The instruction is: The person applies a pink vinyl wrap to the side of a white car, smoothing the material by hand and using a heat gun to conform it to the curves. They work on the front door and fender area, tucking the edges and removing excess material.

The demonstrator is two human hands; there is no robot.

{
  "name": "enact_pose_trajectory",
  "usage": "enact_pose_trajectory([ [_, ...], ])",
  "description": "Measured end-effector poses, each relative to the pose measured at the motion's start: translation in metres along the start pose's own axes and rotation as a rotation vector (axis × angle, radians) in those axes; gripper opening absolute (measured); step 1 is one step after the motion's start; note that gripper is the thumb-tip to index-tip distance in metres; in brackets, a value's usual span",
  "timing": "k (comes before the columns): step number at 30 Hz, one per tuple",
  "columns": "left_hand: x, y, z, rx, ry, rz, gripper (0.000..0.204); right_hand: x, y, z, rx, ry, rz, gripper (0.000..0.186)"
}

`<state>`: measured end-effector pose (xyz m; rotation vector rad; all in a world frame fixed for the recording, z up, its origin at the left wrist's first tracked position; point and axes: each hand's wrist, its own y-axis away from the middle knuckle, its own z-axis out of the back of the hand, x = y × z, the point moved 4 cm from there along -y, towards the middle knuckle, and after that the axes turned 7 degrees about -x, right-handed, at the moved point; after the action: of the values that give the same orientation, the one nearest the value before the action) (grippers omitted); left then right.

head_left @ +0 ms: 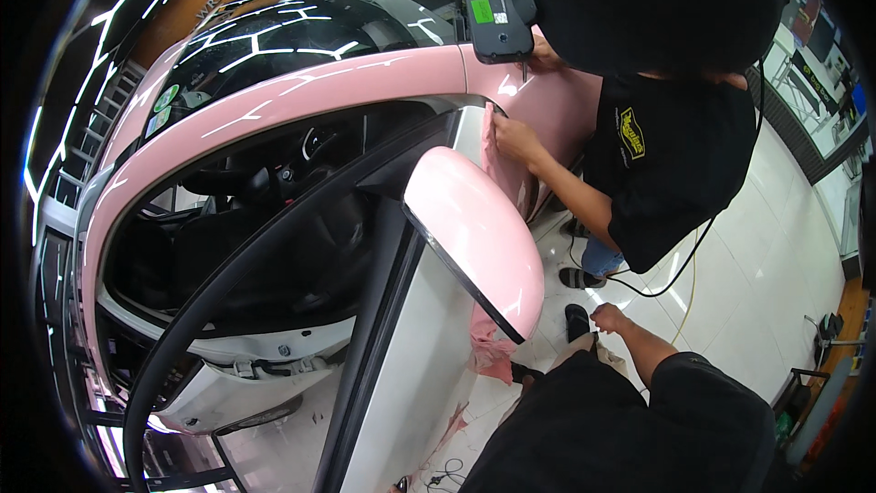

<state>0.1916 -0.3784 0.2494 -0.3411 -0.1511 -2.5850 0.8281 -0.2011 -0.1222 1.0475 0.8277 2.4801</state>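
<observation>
My right hand [610, 318] is held in front of my body over the tiled floor, its fingers curled closed. Whether anything small is between them I cannot make out. My left hand does not show. Left of me stands the opened car door [411, 356], with white bare paint and a glossy pink side mirror [479, 233]. Crumpled pink film [493, 351] hangs below the mirror. Across from me a co-worker's hand [517, 141] pinches the edge of a loose pink film strip [489, 132] by the front fender. The co-worker's other hand [545, 57] rests near the windscreen base.
The co-worker, in a black cap [652, 5] with a head-worn device [500, 14], leans over the pink fender. A black cable [671, 283] hangs down to the white tiles [730, 310]. Pink scraps [447, 434] lie on the floor near the door. The pink roof edge [274, 96] curves behind.
</observation>
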Motion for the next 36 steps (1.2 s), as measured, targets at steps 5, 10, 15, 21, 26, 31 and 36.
enact_pose_trajectory([
  [5, 0.007, 0.007, -0.007, -0.155, -0.051, -0.144, 0.047, 0.008, 0.001, 0.0, 0.052, -0.123, -0.242, 0.031],
  [10, 0.005, 0.008, 0.001, -0.208, -0.069, -0.115, 0.041, 0.037, 0.013, 0.012, 0.036, -0.174, -0.294, 0.03],
  [15, 0.015, 0.01, -0.004, -0.312, -0.116, -0.162, 0.044, 0.042, 0.014, 0.005, 0.136, 0.0, -0.199, 0.022],
  [21, 0.013, 0.011, -0.001, -0.201, -0.143, -0.18, 0.04, 0.009, 0.056, 0.031, 0.247, -0.105, -0.335, 0.038],
  [26, 0.02, -0.001, -0.028, -0.179, -0.144, -0.122, 0.034, -0.168, 0.092, 0.209, 0.094, 0.169, -0.503, 0.038],
  [31, 0.017, 0.001, -0.036, -0.315, -0.107, -0.048, 0.033, -0.131, 0.073, 0.507, -0.728, 0.102, -0.656, 0.037],
  [36, 0.013, 0.009, -0.023, -0.449, -0.277, -0.158, 0.036, -0.01, 0.057, 0.611, -1.104, 0.009, -0.4, 0.039],
])
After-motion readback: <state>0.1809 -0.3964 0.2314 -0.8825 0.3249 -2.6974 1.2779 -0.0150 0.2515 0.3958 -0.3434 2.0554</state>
